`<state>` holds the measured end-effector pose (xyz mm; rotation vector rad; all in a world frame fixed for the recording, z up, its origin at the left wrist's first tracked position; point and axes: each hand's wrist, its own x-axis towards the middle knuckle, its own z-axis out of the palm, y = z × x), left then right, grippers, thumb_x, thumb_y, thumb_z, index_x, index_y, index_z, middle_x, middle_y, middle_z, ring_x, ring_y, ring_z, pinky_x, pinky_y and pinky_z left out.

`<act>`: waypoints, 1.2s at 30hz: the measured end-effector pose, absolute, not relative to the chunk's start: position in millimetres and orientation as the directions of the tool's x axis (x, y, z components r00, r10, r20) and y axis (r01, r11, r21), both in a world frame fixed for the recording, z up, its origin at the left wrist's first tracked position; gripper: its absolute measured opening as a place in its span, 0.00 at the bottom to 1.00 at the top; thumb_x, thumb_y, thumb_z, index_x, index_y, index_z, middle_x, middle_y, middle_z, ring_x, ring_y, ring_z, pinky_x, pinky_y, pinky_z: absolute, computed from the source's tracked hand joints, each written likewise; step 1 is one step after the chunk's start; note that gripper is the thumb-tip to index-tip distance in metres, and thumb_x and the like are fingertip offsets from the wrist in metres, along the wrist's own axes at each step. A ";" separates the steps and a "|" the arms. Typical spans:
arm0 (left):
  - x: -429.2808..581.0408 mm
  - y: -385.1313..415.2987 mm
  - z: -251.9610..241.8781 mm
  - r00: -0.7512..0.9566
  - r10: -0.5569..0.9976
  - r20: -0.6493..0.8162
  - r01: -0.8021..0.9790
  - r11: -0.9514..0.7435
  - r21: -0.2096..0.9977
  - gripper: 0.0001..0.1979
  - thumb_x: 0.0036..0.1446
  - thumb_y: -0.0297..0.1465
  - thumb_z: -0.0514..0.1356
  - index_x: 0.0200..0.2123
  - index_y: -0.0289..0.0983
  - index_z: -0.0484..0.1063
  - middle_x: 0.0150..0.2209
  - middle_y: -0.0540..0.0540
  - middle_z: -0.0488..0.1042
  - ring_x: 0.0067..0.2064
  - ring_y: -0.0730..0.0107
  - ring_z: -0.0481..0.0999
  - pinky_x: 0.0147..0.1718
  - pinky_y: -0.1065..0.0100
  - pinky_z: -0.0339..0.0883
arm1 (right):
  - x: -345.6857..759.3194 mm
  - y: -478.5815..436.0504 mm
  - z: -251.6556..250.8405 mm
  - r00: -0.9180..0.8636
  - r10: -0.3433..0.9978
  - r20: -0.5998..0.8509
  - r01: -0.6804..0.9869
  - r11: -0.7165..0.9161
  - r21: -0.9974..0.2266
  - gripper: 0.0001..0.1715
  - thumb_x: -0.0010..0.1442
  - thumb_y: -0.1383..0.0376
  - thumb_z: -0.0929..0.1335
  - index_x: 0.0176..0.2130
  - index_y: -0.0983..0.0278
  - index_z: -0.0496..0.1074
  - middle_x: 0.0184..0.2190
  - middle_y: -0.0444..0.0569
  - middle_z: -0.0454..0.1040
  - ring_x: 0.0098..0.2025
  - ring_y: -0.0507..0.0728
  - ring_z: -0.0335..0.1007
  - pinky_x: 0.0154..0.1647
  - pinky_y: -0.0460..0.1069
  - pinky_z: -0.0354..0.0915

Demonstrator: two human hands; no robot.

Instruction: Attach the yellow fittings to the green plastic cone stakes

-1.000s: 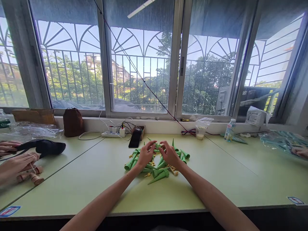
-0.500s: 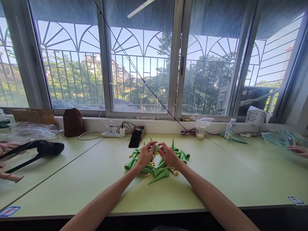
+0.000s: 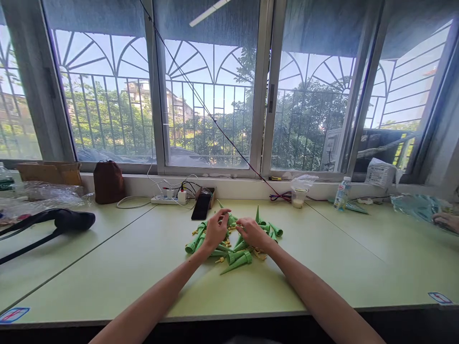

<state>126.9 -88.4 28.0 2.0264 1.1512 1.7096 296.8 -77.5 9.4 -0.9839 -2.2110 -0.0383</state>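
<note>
In the middle of the table, my left hand is closed on a green cone-shaped plastic spike, its pointed end up and to the left. Close to the spike's wide end is my right hand, thumb and fingers pinched together; what sits between them is too small to make out. Around both hands lie several more green spikes, most on their sides and one standing point up. Small yellow plastic pieces are scattered among them.
Behind the pile are a black phone, a power strip and a cup in a plastic bag. A bottle stands to the right. Black straps lie at left. Another person's hand touches plastic packaging at far right.
My hands have parted slightly, the left tilting the spike. The other person's hands at far left have gone out of view; the hand at far right has shifted.
</note>
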 end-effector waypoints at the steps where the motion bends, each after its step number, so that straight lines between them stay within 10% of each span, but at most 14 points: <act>1: 127.0 -88.5 27.9 0.000 0.698 0.716 0.401 -0.656 0.639 0.14 0.60 0.37 0.52 0.41 0.38 0.73 0.34 0.47 0.75 0.31 0.71 0.71 0.30 0.71 0.66 | 295.3 -77.4 7.5 -0.481 0.645 0.594 0.671 0.707 -0.223 0.09 0.65 0.64 0.63 0.41 0.64 0.72 0.37 0.52 0.74 0.43 0.57 0.68 0.44 0.49 0.60; 36: 129.2 -91.0 28.2 0.034 0.708 0.705 0.417 -0.651 0.634 0.15 0.59 0.38 0.52 0.41 0.38 0.74 0.30 0.48 0.74 0.28 0.70 0.71 0.28 0.71 0.65 | 284.8 -70.4 -0.6 -0.671 0.591 0.448 0.608 0.784 -0.123 0.13 0.63 0.61 0.64 0.42 0.61 0.77 0.45 0.51 0.75 0.50 0.60 0.67 0.51 0.54 0.59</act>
